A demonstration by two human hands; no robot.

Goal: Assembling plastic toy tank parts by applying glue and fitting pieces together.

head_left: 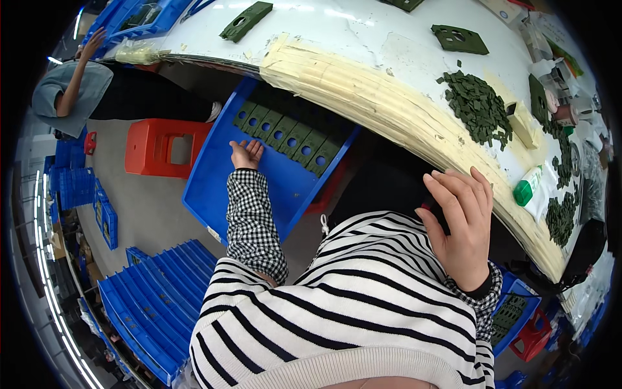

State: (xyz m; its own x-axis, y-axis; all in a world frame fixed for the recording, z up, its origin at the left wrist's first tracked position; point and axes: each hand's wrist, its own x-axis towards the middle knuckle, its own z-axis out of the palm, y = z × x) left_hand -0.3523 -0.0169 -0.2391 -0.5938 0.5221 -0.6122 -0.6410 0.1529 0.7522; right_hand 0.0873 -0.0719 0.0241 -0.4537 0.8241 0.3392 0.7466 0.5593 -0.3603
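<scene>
My left hand (246,154) reaches over a blue plastic tray (249,201), fingers apart and holding nothing. Just beyond its fingertips lies a row of flat dark green parts (278,134), each with a round hole, lined up along the tray's far side. At the table's front edge, my right hand (461,223) is raised in front of my striped top, its fingers spread with nothing in them. On the white table (363,48) are a loose green part with holes (459,39), another green part (245,21) at the far left, and a heap of small green pieces (476,107).
Yellowish tape covers the table's edge (389,94). A green-capped white bottle (528,186) lies at the right near more small pieces. A red stool (159,146) stands left of the tray, with stacked blue trays (155,305) below. Another person (71,91) is at far left.
</scene>
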